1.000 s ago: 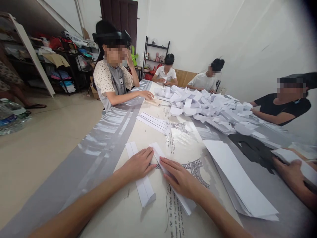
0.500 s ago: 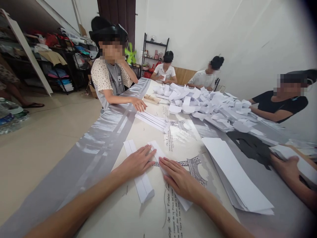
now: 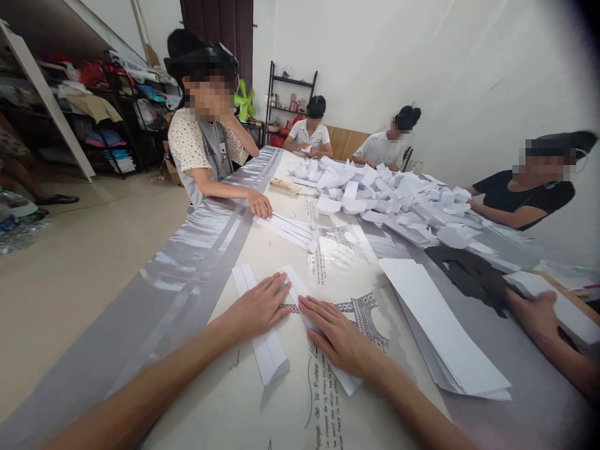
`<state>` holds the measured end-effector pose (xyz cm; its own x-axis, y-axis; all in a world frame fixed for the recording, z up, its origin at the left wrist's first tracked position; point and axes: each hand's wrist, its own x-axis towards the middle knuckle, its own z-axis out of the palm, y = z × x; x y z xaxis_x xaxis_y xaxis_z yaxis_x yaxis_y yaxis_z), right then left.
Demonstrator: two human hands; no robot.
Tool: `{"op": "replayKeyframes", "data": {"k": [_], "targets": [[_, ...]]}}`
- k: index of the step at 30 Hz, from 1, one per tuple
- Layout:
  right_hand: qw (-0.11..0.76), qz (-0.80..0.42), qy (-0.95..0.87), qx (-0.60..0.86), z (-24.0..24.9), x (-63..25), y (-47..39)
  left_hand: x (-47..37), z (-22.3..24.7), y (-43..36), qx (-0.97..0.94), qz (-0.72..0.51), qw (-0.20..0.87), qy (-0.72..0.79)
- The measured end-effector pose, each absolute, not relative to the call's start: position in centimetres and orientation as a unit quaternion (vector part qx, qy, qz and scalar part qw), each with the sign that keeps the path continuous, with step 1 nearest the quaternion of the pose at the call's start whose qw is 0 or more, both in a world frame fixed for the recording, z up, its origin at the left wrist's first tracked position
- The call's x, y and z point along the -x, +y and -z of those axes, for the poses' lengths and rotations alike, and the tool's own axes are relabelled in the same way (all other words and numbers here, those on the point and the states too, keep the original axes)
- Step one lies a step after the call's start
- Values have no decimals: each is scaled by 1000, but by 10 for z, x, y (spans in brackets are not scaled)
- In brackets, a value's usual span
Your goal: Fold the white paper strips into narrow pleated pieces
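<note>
My left hand (image 3: 263, 304) lies flat, its fingertips at the upper end of a narrow folded paper strip (image 3: 294, 282). The palm side covers part of another folded paper strip (image 3: 269, 356) with a crease along its length. Pressed on the first strip farther down is my right hand (image 3: 335, 328), fingers stretched out and close together. That strip slants under the right hand, and its lower end shows beside the wrist. Both strips rest on a pale table cover (image 3: 210, 387) printed with Eiffel Towers and writing.
A stack of white sheets (image 3: 445, 331) lies to my right. Beyond it, a co-worker's hand (image 3: 539, 319) holds a paper bundle. A heap of folded papers (image 3: 389, 194) covers the far table. Across from my left, another person's hand (image 3: 259, 203) touches several paper strips (image 3: 290, 232).
My hands stay in place on the strips, while the view shifts slightly. The co-worker's hand at the left has closed in on the edge of the paper strips.
</note>
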<state>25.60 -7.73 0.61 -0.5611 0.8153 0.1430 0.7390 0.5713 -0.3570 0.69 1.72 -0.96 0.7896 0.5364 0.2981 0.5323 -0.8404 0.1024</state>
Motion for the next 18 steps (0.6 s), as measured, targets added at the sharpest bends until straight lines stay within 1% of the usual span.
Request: {"op": "replayKeyframes", "data": {"k": [11,18], "targets": [[150,-109,-878,440,-7,-255,-79,-20,14,15,-949,-175,-4,264],[110,-84,-882,451,-12,-263,-111,-16,4,12,-962,-114,6,249]]}}
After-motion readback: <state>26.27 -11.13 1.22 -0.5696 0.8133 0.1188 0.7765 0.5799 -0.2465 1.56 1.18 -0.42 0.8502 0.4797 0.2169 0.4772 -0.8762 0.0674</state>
